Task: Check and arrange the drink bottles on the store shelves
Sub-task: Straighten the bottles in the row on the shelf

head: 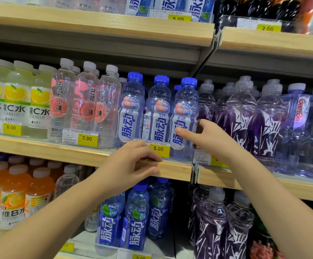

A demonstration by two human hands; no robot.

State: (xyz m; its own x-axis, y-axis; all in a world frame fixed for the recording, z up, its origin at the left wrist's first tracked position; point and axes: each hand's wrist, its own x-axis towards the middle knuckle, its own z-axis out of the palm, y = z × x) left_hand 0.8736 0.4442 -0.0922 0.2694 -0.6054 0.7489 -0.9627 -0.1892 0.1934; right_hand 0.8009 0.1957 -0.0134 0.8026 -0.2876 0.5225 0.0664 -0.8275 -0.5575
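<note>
On the middle shelf [176, 171] three blue-capped bottles stand upright in a front row, each filled with a clear, pale liquid. The right hand [204, 135] holds the rightmost bottle [186, 101]. Its grip is clamped on the label, with the thumb across the front and the fingers around the right side. The left hand [133, 161] holds the wooden front edge of the same shelf, fingers bent over the top and thumb on the face, touching the yellow 5.00 price tag [159, 149]. Just right of the held bottle stand the purple bottles [243, 113]. To the left are the clear peach bottles [64, 101], then the lemon bottles [17, 94] with pale yellow drink. Below, the orange bottles [15, 193] hold orange liquid.
</note>
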